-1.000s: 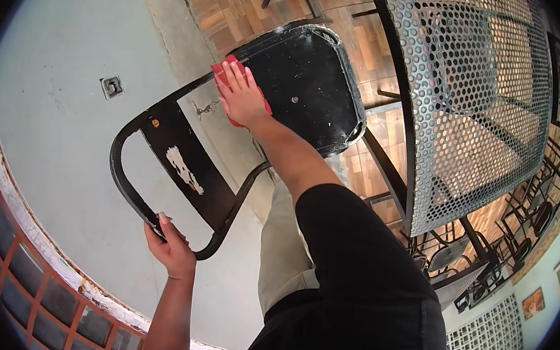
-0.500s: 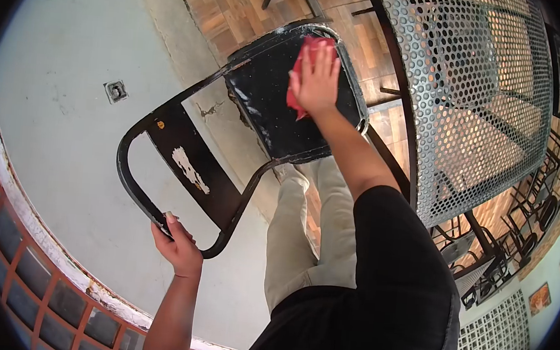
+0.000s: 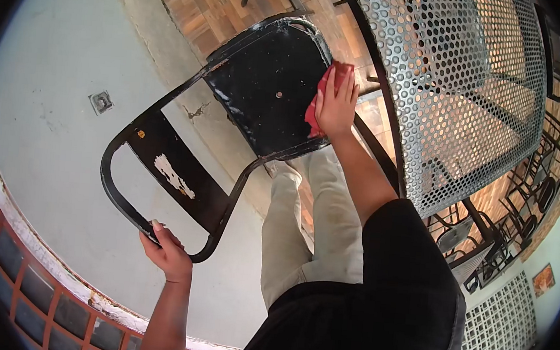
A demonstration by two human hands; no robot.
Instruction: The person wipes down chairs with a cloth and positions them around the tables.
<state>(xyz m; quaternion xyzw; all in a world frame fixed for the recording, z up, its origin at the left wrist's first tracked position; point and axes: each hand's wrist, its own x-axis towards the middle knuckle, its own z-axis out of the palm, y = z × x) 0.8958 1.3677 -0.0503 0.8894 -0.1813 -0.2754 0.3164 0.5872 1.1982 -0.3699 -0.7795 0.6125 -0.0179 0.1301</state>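
A black metal chair (image 3: 268, 75) with scuffed paint stands in front of me, its backrest (image 3: 181, 174) towards my left. My left hand (image 3: 167, 253) is closed round the top rail of the backrest. With my right hand (image 3: 337, 104) I press a red cloth (image 3: 316, 115) against the side edge of the seat nearest the mesh table. Part of the cloth is hidden under my palm and fingers. White smears and small specks mark the black seat, and a pale patch of bare paint shows on the backrest panel.
A perforated metal table (image 3: 420, 67) stands close on the right. A grey wall (image 3: 46, 137) runs along the left, above a window grille (image 3: 40, 294). More black chairs (image 3: 528, 194) stand at the far right on the wood-patterned floor (image 3: 195, 4).
My right hand has slid the red cloth from the middle of the seat to its right edge. My left hand keeps its hold on the backrest. The whole view has shifted slightly.
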